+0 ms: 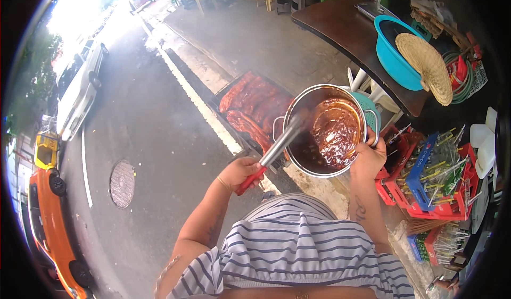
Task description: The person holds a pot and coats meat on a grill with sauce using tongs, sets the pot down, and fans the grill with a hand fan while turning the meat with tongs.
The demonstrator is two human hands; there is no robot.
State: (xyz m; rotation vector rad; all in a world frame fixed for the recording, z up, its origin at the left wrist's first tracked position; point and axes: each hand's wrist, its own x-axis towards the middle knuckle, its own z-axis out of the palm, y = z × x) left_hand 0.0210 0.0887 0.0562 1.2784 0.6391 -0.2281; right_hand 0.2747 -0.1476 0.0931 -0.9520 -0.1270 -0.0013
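My left hand (244, 172) is closed on the red handle of steel tongs (273, 155), whose blurred far end is over or inside the near left of a steel pot (310, 169). The pot holds glossy reddish-brown sauce (334, 131), pooled toward its right side. My right hand (368, 155) grips the pot at its right handle. Just behind and left of the pot, large slabs of red glazed meat (247, 102) lie on a grill, with smoke drifting over them.
A brown table (332, 25) holds a blue basin (394, 67) and woven fan (426, 59). Bottle crates (412, 187) stand at right, a green stool (364, 99) behind the pot. The road (149, 166) runs at left with an orange car (53, 224) and white car (77, 97).
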